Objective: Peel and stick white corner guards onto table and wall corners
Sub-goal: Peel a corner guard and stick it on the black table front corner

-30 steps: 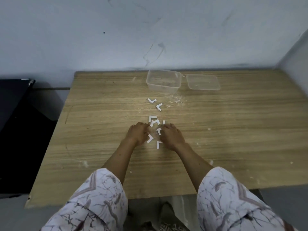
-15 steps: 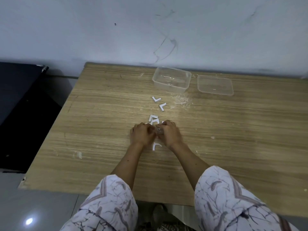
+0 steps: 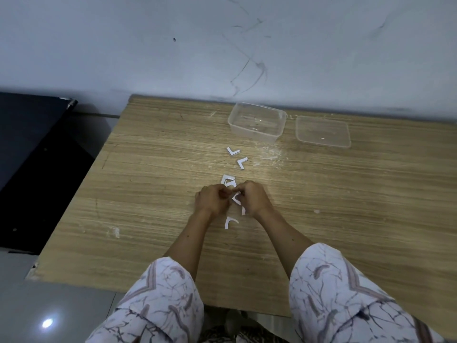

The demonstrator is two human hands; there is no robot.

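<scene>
so my left hand (image 3: pixel 213 200) and my right hand (image 3: pixel 252 200) are close together over the wooden table (image 3: pixel 153 184), fingers curled in, and they pinch one small white corner guard (image 3: pixel 236 199) between them. it is shaped like a little bent l, thin and flat, and my fingers hide part of it. more white corner guards lie on the table around my hands: one curved piece (image 3: pixel 230 222) just near my wrists, two l pieces (image 3: pixel 233 151) (image 3: pixel 242 163) farther away, and one piece (image 3: pixel 227 179) just past my fingers. a clear box (image 3: pixel 257 121) and its lid (image 3: pixel 323 131) sit by the wall (image 3: pixel 222 45).
</scene>
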